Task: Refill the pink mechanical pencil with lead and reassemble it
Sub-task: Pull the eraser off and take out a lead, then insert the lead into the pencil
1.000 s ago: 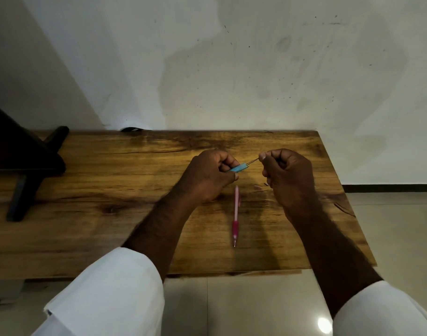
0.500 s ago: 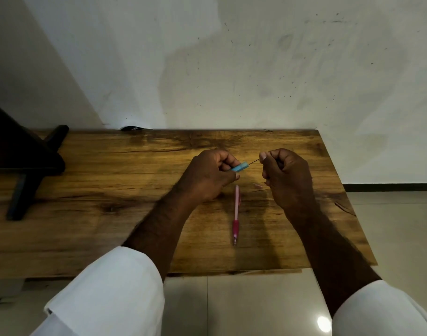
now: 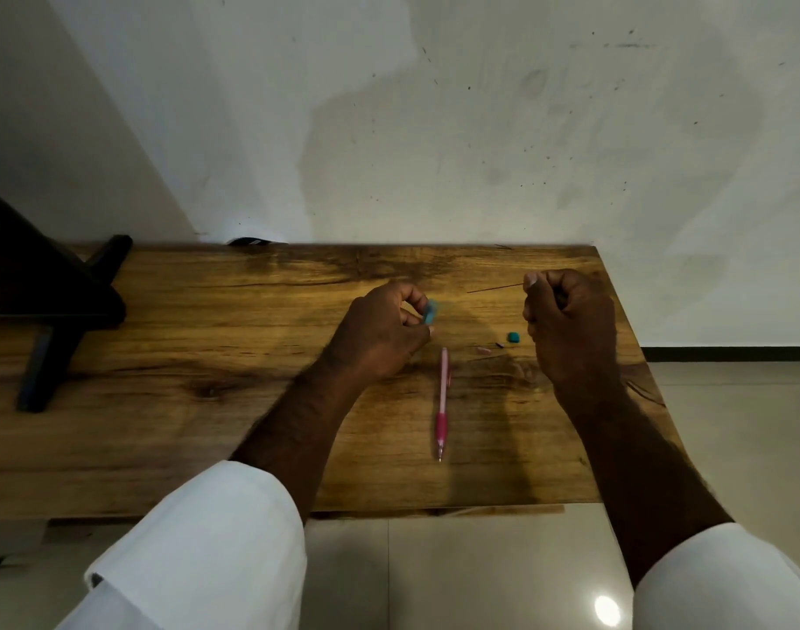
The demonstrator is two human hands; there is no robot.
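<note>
My left hand (image 3: 380, 338) pinches the blue tube (image 3: 430, 311), my right hand (image 3: 566, 325) pinches a lead (image 3: 493, 288) pointing left, and the pencil (image 3: 442, 402) lies on the table (image 3: 207, 334) between them, slightly nearer.

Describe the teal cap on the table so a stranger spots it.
On the wooden table, look toward its right end, by the right hand. The teal cap lies just left of that hand. Its neighbours are a pinkish bit and a dark bit; only it is teal.
</note>
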